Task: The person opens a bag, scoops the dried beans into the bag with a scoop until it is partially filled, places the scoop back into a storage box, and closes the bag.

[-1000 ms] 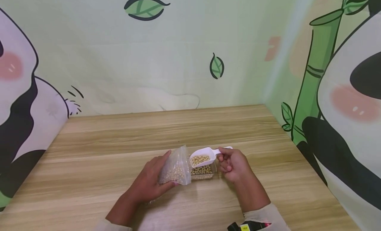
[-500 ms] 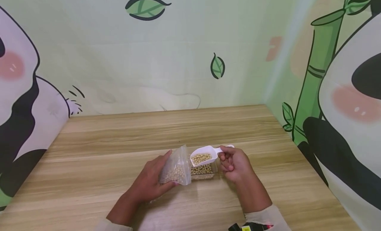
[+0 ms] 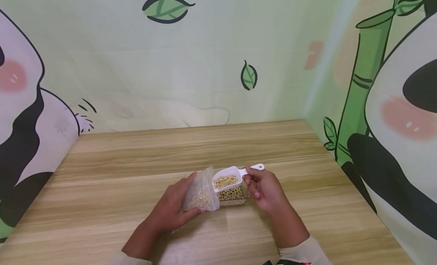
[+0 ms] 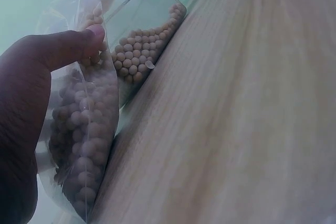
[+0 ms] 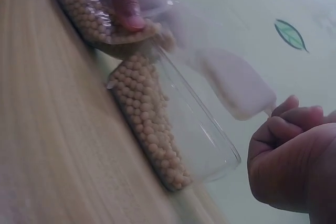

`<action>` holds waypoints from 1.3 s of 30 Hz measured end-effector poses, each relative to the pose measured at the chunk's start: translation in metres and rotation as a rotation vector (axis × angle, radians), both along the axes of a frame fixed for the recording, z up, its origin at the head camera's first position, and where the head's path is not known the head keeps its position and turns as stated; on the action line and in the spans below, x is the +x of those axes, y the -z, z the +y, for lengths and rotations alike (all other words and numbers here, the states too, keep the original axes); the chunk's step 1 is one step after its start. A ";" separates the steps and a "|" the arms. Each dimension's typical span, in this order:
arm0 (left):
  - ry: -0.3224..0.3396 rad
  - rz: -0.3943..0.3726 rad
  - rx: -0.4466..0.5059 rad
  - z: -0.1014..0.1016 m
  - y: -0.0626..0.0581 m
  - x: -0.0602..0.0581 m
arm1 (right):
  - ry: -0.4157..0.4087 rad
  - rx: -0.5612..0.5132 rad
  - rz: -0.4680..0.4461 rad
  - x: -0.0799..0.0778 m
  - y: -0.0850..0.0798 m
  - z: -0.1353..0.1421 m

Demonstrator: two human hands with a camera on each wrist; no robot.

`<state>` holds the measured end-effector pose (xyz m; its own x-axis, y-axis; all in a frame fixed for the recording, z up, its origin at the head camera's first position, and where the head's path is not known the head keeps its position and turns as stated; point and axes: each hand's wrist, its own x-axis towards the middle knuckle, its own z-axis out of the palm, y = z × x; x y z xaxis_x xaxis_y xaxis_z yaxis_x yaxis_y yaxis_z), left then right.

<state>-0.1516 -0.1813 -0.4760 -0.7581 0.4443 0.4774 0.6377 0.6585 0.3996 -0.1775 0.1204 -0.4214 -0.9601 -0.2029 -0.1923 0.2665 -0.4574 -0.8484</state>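
A clear plastic bag (image 3: 201,194) of round, pale beans leans in my left hand (image 3: 168,208), with the thumb (image 4: 79,45) gripping its near side. The bag's mouth faces right. My right hand (image 3: 268,189) pinches the handle of a white scoop (image 3: 236,172), which carries a load of beans (image 3: 225,182). This scoop hangs over a clear rectangular box (image 3: 235,202), its front tip at the bag's mouth. Beans (image 5: 144,108) fill the lower part of the box, as the right wrist view shows. In the head view the scoop hides the back of the box.
All this stands on a wood-grain table (image 3: 136,155). Behind it rises a pale green wall sheet (image 3: 170,79) printed with leaves, and panda pictures (image 3: 403,151) flank the table on both sides.
My right hand has moved slightly left with the scoop, bringing its tip to the bag's mouth. More of the handle's end shows. The left hand and bag stay nearly still.
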 end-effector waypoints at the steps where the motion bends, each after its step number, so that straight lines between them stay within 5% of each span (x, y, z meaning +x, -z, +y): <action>1: -0.002 -0.001 0.002 0.000 0.000 0.000 | 0.007 0.021 0.015 0.001 0.000 -0.003; 16: -0.016 0.049 0.034 0.001 -0.002 0.001 | 0.030 0.241 0.295 0.021 -0.006 -0.024; 28: -0.034 0.026 0.046 0.000 -0.002 0.003 | 0.253 0.072 0.311 0.018 -0.006 -0.020; 39: -0.037 0.030 0.058 0.000 -0.001 0.003 | 0.370 0.010 0.302 0.016 -0.007 -0.018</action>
